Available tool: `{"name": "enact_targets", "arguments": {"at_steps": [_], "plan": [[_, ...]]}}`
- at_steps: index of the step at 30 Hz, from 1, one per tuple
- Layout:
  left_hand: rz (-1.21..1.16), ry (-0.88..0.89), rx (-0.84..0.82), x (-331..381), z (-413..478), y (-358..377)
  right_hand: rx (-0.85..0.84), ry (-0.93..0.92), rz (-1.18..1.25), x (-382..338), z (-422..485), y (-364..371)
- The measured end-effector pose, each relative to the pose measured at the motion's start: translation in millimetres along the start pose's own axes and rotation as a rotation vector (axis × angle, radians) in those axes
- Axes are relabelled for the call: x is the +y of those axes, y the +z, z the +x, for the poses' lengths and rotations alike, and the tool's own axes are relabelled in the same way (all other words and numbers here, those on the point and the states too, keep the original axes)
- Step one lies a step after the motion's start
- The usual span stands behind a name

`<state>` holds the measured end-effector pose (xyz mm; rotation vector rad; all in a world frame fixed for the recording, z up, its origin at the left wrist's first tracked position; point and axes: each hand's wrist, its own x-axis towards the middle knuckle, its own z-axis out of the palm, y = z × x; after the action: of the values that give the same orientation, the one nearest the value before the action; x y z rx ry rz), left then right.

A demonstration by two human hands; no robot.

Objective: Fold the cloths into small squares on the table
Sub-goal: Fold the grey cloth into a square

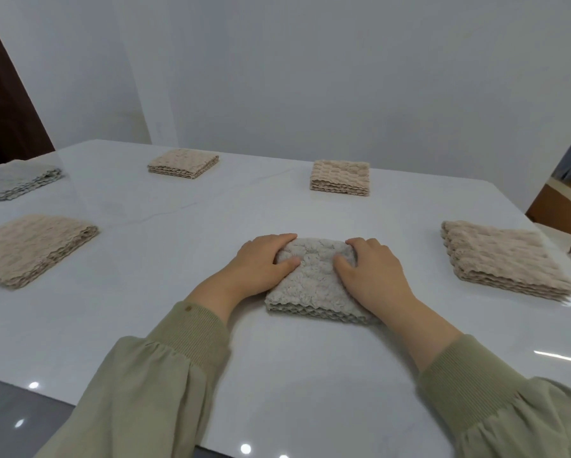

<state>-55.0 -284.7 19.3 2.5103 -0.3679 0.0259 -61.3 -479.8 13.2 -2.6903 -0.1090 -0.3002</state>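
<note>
Two hands, the left hand (264, 264) and right hand (371, 271), curl round the far edge of the grey cloth (310, 287) lying mid-way on the table (211, 213) — its last fold seems nearly set, so pressing it flat and square likely comes next.

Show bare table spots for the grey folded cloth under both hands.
Biggest: white table between far-left beige folded cloth, far-right beige folded cloth and grey folded cloth. Also between left beige stack and left hand. Crowded: edge beyond right beige stack.
</note>
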Motion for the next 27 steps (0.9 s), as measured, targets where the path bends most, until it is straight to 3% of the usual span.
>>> {"name": "enact_targets", "arguments": {"at_steps": [5,17,20,23,25,27], "plan": [[-0.071,0.057,-0.035,6,-9,4,0.021,0.034,-0.158,1,-8,-10],[-0.113,0.057,-0.022,17,-44,15,-0.042,0.048,-0.122,-6,-41,-17],[-0.082,0.030,0.064,20,-59,20,-0.029,0.039,-0.081,-8,-56,-16],[-0.178,0.115,0.207,25,-75,23,0.117,-0.022,-0.022,-11,-67,-17],[-0.146,0.199,0.188,27,-83,26,0.186,-0.130,0.024,-15,-75,-17],[-0.032,0.221,0.104,25,-84,30,0.065,-0.207,-0.056,-18,-79,-12]]}}
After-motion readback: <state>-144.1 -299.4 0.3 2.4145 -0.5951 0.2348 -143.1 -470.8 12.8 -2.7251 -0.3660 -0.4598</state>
